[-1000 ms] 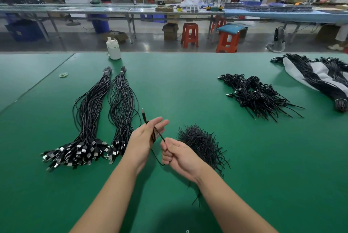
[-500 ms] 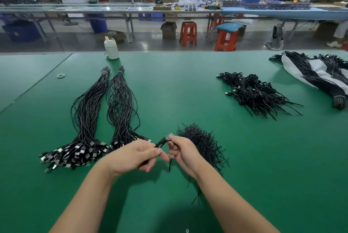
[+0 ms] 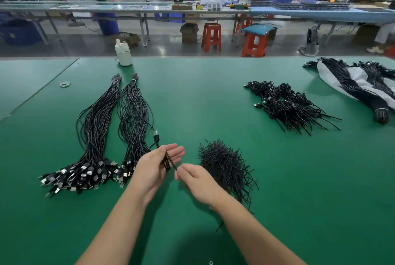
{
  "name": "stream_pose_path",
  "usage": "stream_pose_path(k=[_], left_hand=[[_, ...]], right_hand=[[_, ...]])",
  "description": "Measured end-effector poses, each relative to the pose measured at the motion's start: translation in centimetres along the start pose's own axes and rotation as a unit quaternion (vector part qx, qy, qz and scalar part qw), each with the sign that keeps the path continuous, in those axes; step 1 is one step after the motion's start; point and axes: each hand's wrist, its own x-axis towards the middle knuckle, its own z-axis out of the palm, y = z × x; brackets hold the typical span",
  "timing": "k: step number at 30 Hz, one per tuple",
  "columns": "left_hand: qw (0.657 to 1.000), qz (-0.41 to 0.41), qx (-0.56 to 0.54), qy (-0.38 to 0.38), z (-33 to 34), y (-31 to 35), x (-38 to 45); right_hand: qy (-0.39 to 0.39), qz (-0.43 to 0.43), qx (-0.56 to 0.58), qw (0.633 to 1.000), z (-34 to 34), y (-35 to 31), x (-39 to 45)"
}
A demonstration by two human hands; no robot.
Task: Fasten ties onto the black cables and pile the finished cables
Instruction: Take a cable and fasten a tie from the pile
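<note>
**Inspector:** What changed?

**Me:** My left hand now grasps the folded cable; its plug has swung above. My right hand pinches a tie. Wrapping follows, I judge.

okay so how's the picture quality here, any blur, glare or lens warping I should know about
Head view: wide-angle warping bows the far benches and table edge; even overhead light, with soft shadows under both forearms; glare on the polished floor near the red stools; the right hand looks slightly motion-blurred, while the left hand, its folded cable and the tie heap stay fairly sharp.
</note>
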Motion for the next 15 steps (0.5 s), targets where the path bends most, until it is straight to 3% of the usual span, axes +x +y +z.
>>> stream_pose_path(k=[2,7,11,15], left_hand=[[0.997,-0.029,-0.077,0.003,1.1,0.0,-0.3],[0.993,-0.039,-0.108,0.018,2.2,0.3,-0.3],[0.995,-0.043,-0.086,0.000,2.5,0.5,-0.7],[0.992,-0.087,-0.069,-0.054,3.1,0.4,-1.2]], right_hand=[[-0.007,0.001,-0.036,0.999,0.5,0.0,-0.1],[0.031,0.046,0.012,0.998,0.5,0.1,0.2],[0.003,0.035,0.166,0.985,0.3,0.5,0.1],[0.030,0.010,0.230,0.973,-0.2,1.0,0.3]])
